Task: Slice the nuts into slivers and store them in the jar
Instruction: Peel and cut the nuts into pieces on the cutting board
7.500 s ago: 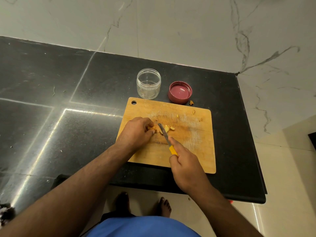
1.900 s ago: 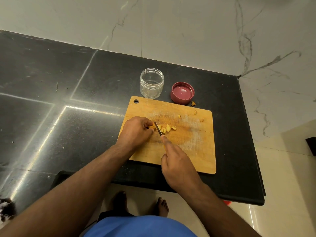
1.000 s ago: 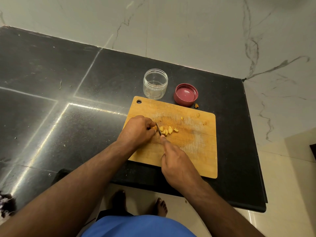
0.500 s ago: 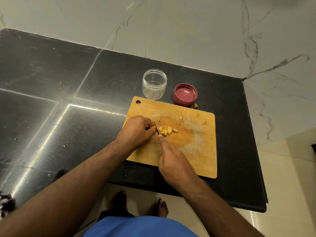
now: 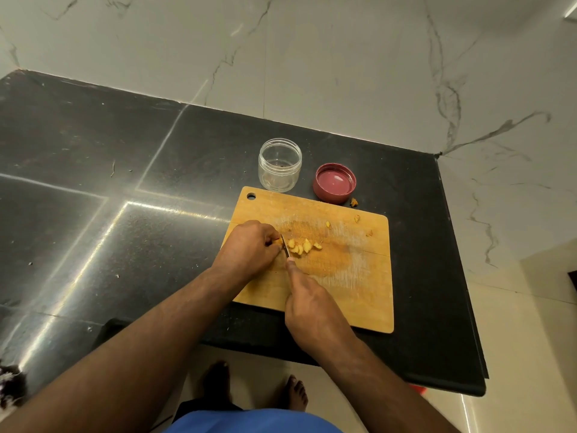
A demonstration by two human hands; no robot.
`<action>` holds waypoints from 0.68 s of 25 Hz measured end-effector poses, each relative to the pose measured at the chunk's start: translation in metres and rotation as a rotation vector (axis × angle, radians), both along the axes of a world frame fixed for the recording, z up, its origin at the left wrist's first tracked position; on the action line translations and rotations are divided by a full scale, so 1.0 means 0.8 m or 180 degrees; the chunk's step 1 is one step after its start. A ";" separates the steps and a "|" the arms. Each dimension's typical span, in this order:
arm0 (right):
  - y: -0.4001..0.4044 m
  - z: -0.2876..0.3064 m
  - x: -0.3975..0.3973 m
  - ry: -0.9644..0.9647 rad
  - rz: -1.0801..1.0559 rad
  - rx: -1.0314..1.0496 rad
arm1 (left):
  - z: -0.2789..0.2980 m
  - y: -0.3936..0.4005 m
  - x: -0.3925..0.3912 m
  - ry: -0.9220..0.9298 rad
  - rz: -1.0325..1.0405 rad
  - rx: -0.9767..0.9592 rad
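Person is standing at black countertop, working on wooden cutting board. Left hand is curling fingers down on a nut piece, pinning it to the board. Right hand is gripping a knife, index finger lying along the spine, handle hidden in the fist, blade sitting right beside the left fingertips. Pile of cut nut slivers is lying just right of blade; few stray bits near far-right edge of board. Clear jar is standing open just behind the board, looks empty. Red lid is lying upturned beside jar, w/ one nut crumb on counter next to it.
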State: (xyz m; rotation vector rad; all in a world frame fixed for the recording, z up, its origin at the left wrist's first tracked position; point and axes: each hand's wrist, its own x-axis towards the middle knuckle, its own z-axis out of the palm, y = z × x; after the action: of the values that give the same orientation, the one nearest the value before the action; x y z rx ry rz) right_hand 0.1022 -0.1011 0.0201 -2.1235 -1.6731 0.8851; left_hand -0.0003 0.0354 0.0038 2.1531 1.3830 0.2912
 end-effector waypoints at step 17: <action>-0.038 0.008 0.027 0.1006 -0.0701 0.0103 | -0.006 -0.005 -0.007 -0.0186 0.0100 -0.0144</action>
State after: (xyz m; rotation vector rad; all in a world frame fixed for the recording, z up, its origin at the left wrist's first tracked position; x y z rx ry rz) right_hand 0.1238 -0.1316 0.0267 -1.9754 -1.2635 1.0508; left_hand -0.0055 0.0312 -0.0013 2.0716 1.3787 0.3291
